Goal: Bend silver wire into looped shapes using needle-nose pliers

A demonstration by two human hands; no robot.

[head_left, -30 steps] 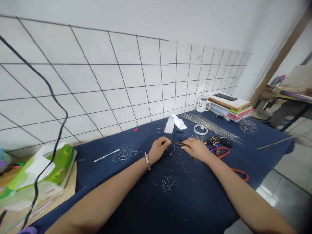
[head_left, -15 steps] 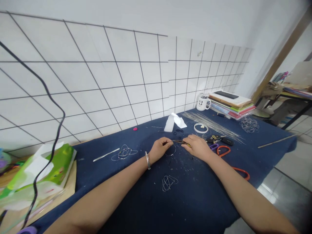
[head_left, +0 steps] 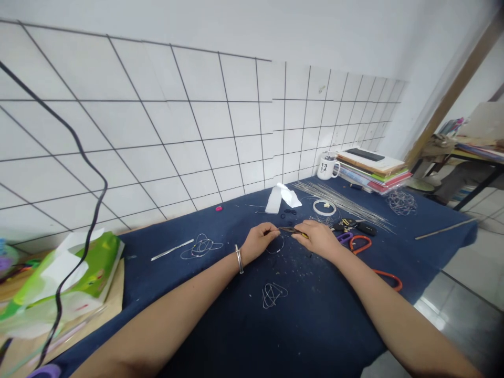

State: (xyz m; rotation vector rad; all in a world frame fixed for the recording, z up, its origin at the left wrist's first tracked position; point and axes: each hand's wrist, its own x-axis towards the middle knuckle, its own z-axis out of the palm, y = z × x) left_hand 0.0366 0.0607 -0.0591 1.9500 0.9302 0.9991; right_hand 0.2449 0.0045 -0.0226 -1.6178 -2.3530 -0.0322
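Observation:
My left hand (head_left: 258,240), with a silver bangle on its wrist, pinches a thin wire loop (head_left: 275,245) just above the dark blue table cloth (head_left: 315,325). My right hand (head_left: 318,239) is closed round small pliers (head_left: 292,230) with yellow-and-black handles. Their tips point left and meet the wire at my left fingertips. Both hands rest on the cloth near the table's middle. A bent wire tangle (head_left: 272,295) lies in front of my hands. Another wire tangle (head_left: 201,245) and a flat metal strip (head_left: 172,250) lie to the left.
Straight wires (head_left: 342,202), a white ring (head_left: 324,207), orange-handled scissors (head_left: 360,244), a white bag (head_left: 281,198), a mug (head_left: 326,167) and stacked books (head_left: 370,170) fill the far right. A wire ball (head_left: 401,201) sits beyond. A green tissue pack (head_left: 66,275) lies left. A black cable (head_left: 79,210) hangs near.
Both hands stay at the same spot on the wire loop, and the pliers keep their grip. Only the camera view shifts slightly.

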